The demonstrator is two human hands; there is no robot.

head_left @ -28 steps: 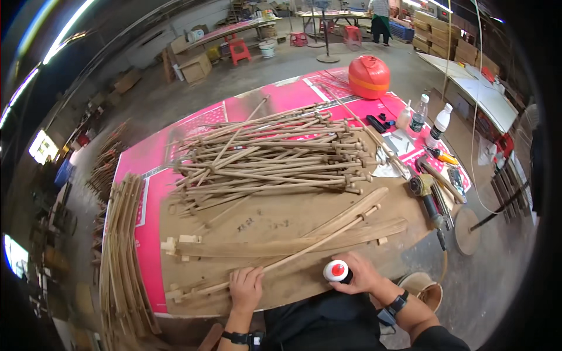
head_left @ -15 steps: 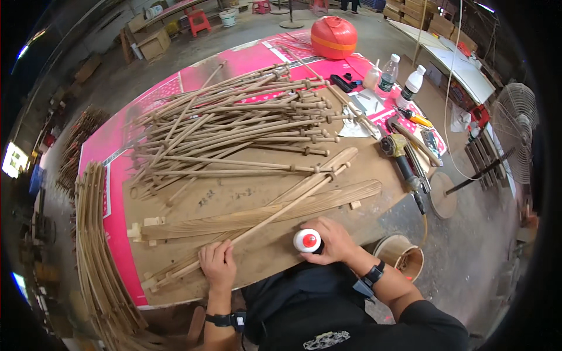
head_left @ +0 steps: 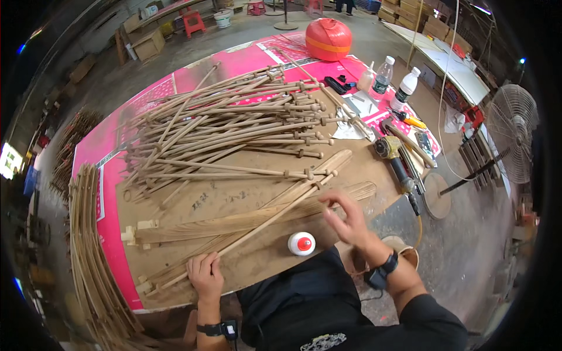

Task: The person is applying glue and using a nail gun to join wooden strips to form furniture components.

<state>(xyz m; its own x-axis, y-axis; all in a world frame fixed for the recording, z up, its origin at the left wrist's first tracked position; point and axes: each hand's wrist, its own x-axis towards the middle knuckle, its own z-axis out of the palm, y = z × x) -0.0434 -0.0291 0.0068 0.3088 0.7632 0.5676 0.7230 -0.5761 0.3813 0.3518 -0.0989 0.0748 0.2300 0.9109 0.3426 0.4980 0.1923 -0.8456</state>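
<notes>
My left hand (head_left: 206, 277) grips a thin wooden rod (head_left: 270, 217) near its lower left end. The rod slants up to the right across flat wooden slats (head_left: 193, 228), and a small collar sits near its far end. A white squeeze bottle (head_left: 296, 247) with a red cap stands upright near the table's front edge, untouched. To the right of that bottle, my right hand (head_left: 349, 223) hovers, with nothing in it and its thumb and fingers apart. Small pale wooden blocks (head_left: 130, 235) lie at the slats' left end.
A large pile of similar rods (head_left: 228, 126) covers the back of the table. Curved wooden strips (head_left: 88, 234) hang along the left edge. An air tool (head_left: 398, 161), bottles (head_left: 404, 90) and a red ball of twine (head_left: 329, 41) lie to the right and back. A fan (head_left: 515, 134) stands beyond.
My right hand has let go of the white bottle and moved up and to the right, its fingers spreading. My left hand stays on the rod.
</notes>
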